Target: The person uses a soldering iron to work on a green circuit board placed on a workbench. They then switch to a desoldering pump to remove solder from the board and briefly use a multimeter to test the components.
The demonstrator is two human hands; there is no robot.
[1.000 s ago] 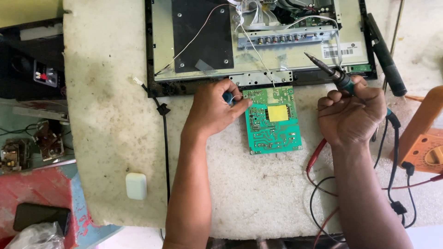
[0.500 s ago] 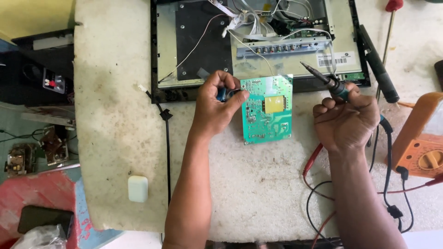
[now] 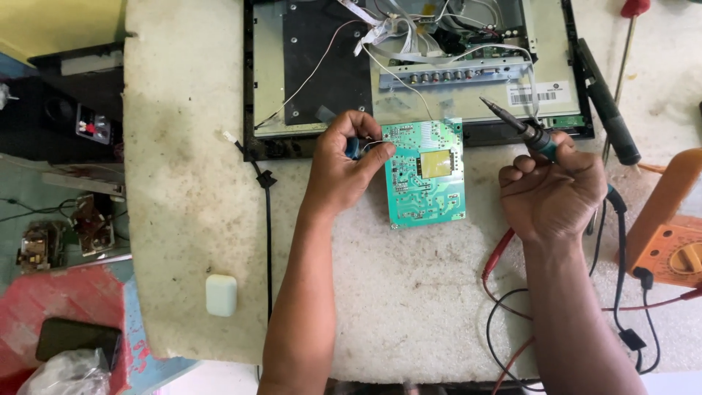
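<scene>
Head view: the left hand (image 3: 344, 164) grips the left edge of a green circuit board (image 3: 425, 174), thumb laid over the board's top-left corner, fingers curled around a small blue part at that edge. The board lies solder side up on the white bench (image 3: 183, 183), at 6 o'clock from the opened monitor chassis (image 3: 409, 66) and touching its lower rim. The right hand (image 3: 552, 194), at 3 o'clock from the board, is clenched round the teal handle of a soldering iron (image 3: 521, 126); its tip points toward 10 o'clock and hangs above the board's top-right corner, apart from it. An orange multimeter (image 3: 669, 230) sits at 3 o'clock from that hand, with red and black leads (image 3: 504, 292) trailing toward 6 o'clock. A black screwdriver (image 3: 607, 102) lies at 1 o'clock.

The step in hand looks like steadying the board for soldering. The next move would call for bringing the tip down onto a chosen joint while the left hand keeps the board from sliding.
</scene>
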